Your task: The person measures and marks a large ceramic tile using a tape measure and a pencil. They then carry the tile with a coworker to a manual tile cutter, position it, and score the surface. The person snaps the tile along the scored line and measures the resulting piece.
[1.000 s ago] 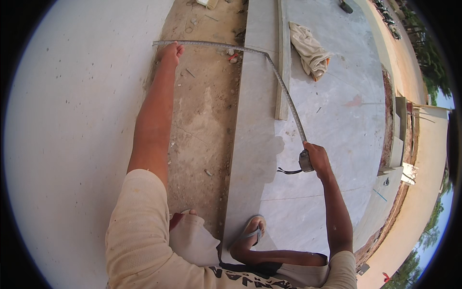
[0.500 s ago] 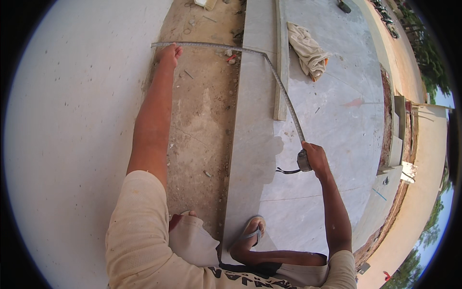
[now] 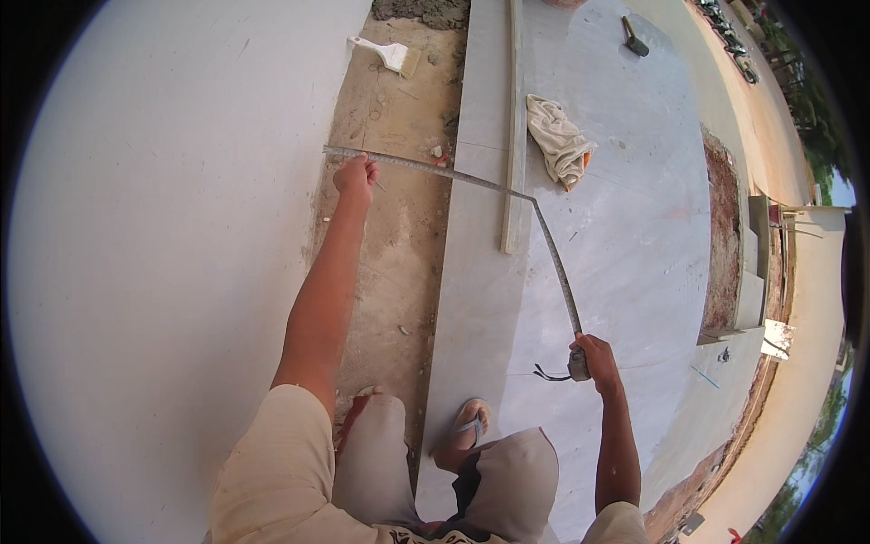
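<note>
My left hand (image 3: 356, 173) is closed on the blade of a tape measure near its free end, which meets the white wall (image 3: 181, 227). From there the blade (image 3: 489, 185) runs right across the bare dirt strip and the grey tiles. It bends sharply just past a long straight bar (image 3: 516, 118), then slopes down to the case. My right hand (image 3: 597, 363) grips the tape measure's case (image 3: 578, 364), and a dark wrist strap hangs from it. The fingers behind the case are partly hidden.
A white-handled paintbrush (image 3: 385, 56) lies on the dirt strip (image 3: 372, 299) by the wall. A crumpled cloth (image 3: 559, 142) and a dark-headed mallet (image 3: 634, 38) lie on the tiles (image 3: 625, 254). My sandalled foot (image 3: 469, 424) stands at the tile edge. Wet mortar (image 3: 421, 11) sits at the far end.
The view has shifted, so the whole paintbrush, mallet and mortar now show. Both hands sit lower in the picture, still holding the tape. The blade's bend now lies right of the bar.
</note>
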Demonstrator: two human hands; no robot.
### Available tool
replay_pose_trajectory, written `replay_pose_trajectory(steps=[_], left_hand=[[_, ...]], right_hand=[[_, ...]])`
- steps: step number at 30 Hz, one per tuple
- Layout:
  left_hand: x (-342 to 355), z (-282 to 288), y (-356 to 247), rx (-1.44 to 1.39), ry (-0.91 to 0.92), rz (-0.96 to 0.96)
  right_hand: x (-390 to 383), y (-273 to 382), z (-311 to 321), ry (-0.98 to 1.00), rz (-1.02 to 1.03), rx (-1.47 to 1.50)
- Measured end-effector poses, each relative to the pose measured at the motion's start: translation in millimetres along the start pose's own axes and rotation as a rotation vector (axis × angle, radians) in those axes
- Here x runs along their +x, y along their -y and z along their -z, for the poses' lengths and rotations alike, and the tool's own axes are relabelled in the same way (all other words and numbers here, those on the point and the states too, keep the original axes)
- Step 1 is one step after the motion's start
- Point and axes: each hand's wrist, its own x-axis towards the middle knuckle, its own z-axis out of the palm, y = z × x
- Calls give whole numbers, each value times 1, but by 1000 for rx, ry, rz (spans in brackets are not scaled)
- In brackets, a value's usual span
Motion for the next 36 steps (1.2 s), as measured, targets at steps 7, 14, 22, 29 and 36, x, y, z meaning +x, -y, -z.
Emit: replay_pose_trajectory(steps=[7,14,22,29,36], left_hand=[[-276,56,-55,158,-70,153],[-534,141,-131,32,-243,291],[-766,196,-183,-5,-408,189],[-922,282,-164,-240,-452,164],[-1036,383,-158,-366,-572,-29]], right_hand=[[-213,-24,148,34,17,-388],[-333,-62,281,599,229,-826],[-506,119,290,711,343,-1060],[-518,154,188,883,372,-1185],[-626,103,17,1127,586,-1278]])
